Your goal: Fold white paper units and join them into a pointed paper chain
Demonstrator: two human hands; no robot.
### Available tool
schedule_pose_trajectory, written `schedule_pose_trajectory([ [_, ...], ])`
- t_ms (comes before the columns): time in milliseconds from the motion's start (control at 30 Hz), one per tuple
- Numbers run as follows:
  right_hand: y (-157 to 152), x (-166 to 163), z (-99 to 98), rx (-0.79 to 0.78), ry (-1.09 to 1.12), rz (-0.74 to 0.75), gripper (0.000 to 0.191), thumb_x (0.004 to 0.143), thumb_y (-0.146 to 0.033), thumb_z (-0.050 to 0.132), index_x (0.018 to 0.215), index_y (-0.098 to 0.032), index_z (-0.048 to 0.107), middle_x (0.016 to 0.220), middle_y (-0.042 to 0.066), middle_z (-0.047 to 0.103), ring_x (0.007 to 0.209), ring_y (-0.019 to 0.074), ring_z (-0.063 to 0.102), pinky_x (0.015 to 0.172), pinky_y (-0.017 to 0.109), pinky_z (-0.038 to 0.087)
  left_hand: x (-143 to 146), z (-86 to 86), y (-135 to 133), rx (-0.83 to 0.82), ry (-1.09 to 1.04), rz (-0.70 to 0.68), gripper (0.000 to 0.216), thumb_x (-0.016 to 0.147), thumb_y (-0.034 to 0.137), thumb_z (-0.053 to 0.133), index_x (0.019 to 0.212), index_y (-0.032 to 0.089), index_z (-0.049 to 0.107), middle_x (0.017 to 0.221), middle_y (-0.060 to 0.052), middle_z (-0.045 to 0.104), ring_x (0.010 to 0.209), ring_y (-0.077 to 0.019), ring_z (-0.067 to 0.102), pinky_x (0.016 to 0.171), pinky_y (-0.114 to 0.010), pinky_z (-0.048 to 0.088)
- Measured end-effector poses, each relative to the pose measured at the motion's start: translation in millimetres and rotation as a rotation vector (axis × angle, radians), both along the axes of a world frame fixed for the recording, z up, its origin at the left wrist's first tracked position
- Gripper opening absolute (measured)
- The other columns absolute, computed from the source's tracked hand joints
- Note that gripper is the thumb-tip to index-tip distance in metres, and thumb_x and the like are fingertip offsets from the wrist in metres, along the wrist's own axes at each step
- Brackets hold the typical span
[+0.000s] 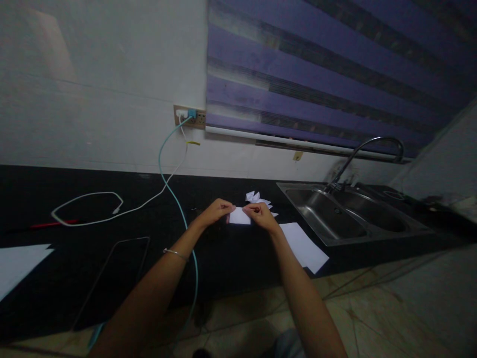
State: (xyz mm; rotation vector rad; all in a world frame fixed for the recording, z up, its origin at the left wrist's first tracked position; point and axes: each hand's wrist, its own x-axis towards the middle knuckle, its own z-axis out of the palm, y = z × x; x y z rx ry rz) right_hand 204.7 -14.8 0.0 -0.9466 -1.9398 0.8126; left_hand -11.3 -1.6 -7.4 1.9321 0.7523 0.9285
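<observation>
A small white piece of paper (239, 217) is held between my two hands, just over the black countertop. My left hand (217, 211) pinches its upper left corner. At the upper right corner, my right hand (261, 214) grips it between thumb and fingers. Behind my right hand lie several small folded white papers (255, 197), partly hidden by it. A larger white sheet (303, 246) rests to the right of my right forearm. Something reddish shows at the paper's left edge, too small to name.
A double steel sink (335, 219) with a curved faucet (367, 141) is at the right. A white cable (137, 209) and a teal cable (175, 194) run from the wall outlet (190, 117); the teal one passes by my left forearm. White sheets (18, 263) lie far left.
</observation>
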Motion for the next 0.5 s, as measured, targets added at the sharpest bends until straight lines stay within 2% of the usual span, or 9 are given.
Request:
schedule_pose_trajectory([
  [167, 4.4, 1.4, -3.3, -0.037, 0.106, -0.114, 0.03, 0.074, -0.043, 0.064, 0.074, -0.014, 0.071, 0.065, 0.003, 0.064, 0.058, 0.0144, 0.053, 0.053, 0.025, 0.037, 3.9, 4.8, -5.3, 0.014, 0.024, 0.047, 0.045, 0.087, 0.049, 0.046, 0.064, 0.013, 0.058, 0.051, 0.0, 0.057, 0.05, -0.0109, 0.052, 0.053, -0.021, 0.039],
  [300, 4.8, 2.3, -3.8, -0.021, 0.147, -0.156, 0.03, 0.073, -0.043, 0.065, 0.073, -0.014, 0.072, 0.064, 0.003, 0.064, 0.056, 0.0144, 0.053, 0.051, 0.025, 0.037, 5.6, 4.3, -9.7, -0.054, 0.086, 0.0, 0.048, 0.087, 0.053, 0.042, 0.066, 0.013, 0.056, 0.051, 0.0, 0.055, 0.044, -0.0093, 0.049, 0.046, -0.02, 0.037],
  [500, 4.7, 1.2, -1.8, -0.006, 0.171, -0.179, 0.028, 0.071, -0.042, 0.068, 0.073, -0.014, 0.073, 0.066, 0.004, 0.066, 0.059, 0.017, 0.057, 0.053, 0.027, 0.042, 6.8, 0.9, -7.9, -0.055, 0.06, -0.052, 0.05, 0.089, 0.056, 0.036, 0.076, 0.013, 0.058, 0.05, 0.002, 0.052, 0.044, -0.0093, 0.049, 0.046, -0.019, 0.036],
])
